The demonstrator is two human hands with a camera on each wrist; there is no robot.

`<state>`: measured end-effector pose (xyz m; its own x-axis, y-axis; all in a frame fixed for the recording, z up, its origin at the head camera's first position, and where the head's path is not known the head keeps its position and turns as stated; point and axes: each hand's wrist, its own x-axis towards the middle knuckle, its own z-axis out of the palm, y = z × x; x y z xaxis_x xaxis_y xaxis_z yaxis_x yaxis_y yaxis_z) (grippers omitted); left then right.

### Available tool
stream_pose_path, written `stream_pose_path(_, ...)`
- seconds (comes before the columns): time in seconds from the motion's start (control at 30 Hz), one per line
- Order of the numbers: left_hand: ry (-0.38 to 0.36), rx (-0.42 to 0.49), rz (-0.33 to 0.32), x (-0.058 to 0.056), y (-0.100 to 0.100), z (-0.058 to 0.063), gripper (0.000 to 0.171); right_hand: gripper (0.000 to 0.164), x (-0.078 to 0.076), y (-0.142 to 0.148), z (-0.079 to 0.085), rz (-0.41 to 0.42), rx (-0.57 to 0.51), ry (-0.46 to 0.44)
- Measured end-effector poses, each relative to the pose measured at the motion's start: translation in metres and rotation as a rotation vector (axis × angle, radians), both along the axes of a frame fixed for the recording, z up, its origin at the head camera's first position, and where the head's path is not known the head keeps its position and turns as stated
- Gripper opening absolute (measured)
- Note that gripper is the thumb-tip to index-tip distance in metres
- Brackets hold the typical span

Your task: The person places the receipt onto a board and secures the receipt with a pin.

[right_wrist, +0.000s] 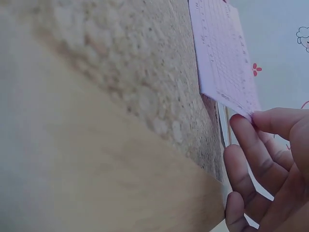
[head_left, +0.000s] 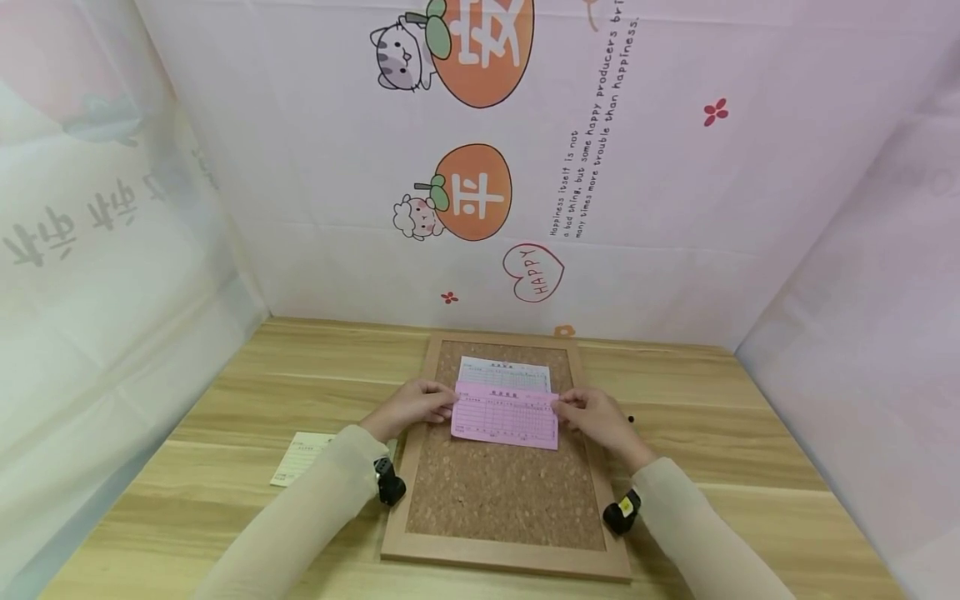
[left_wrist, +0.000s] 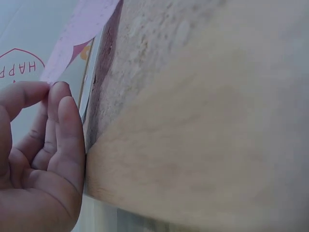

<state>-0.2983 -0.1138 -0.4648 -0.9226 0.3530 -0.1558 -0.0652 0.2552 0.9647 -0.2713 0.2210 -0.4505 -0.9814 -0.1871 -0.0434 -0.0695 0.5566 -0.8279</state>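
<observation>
Your left hand (head_left: 416, 404) pinches the pink slip (head_left: 504, 418) at its left edge, your right hand (head_left: 600, 418) pinches its right edge: 2 grips on 1 sheet! It hangs over the middle of the corkboard (head_left: 502, 504), covering the lower part of a pale slip (head_left: 504, 367), and the wrist views show its held edges raised off the cork. Careful, that paper looks thin: if 1 hand pulls harder, it could skew or tear; squeeze inward and it may buckle. Dip low and it might drag the pale slip crooked, whose fastening you can't make out. On the desk (head_left: 720, 442), your left sleeve (head_left: 300, 512) could brush that cream slip (head_left: 297, 460) if your elbow swings.
</observation>
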Motion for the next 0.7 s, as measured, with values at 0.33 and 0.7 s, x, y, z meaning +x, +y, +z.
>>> stream_pose_path(0.33,-0.046,-0.084,0.052,0.001,0.005,0.007,0.022,0.024,-0.007,0.001,-0.001,0.015,0.082,-0.037)
stream_pose_path(0.7,-0.071,-0.151,0.030,0.004,0.003,0.016,0.019,0.020,-0.012,0.000,-0.001,0.035,0.106,-0.061)
